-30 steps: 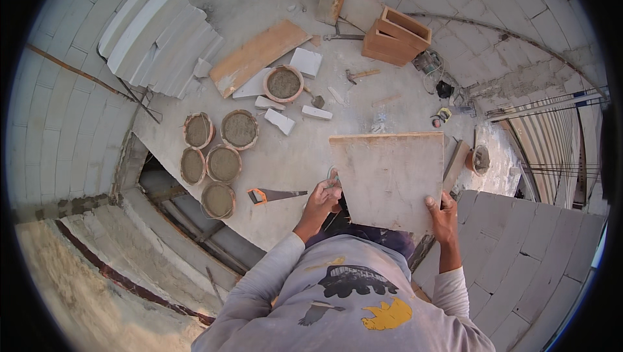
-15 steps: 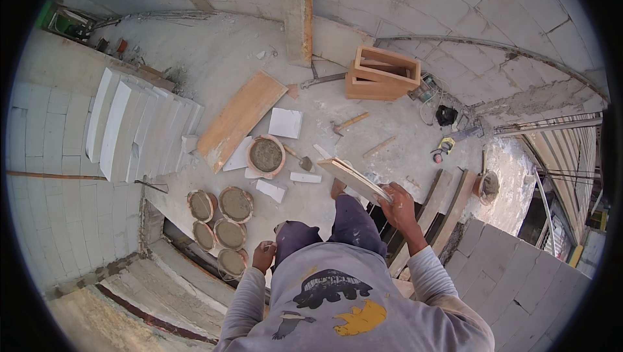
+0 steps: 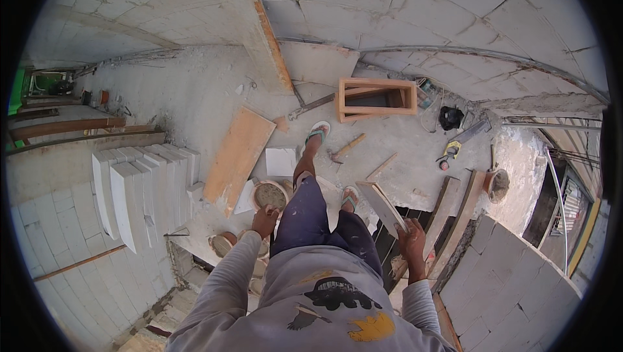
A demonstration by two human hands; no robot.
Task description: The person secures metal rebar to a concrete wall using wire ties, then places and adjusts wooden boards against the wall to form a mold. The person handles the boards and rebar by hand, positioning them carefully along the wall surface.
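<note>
My right hand [image 3: 411, 240] grips the near edge of a flat wooden board [image 3: 383, 206], tilted and held out beside my right leg. My left hand [image 3: 264, 220] hangs by my left thigh, its fingers curled and no object showing in them. Beyond it, on the floor, stands a round bucket of grey mortar [image 3: 270, 195], partly hidden by the hand and leg. More mortar buckets [image 3: 222, 244] sit under my left forearm, mostly covered. My legs are in mid-stride, with the left sandal [image 3: 318, 130] well forward.
White blocks [image 3: 139, 190] are stacked at the left. A wide plank [image 3: 239, 157], a hammer [image 3: 347, 147], wooden box frames [image 3: 376, 99] and a yellow power tool [image 3: 449, 152] lie ahead. Long beams [image 3: 448, 222] lie at the right beside an opening in the floor [image 3: 405, 216].
I have stepped forward, my left leg swinging ahead. The board has moved right and lower with my right hand. My left hand has come forward, over the mortar buckets.
</note>
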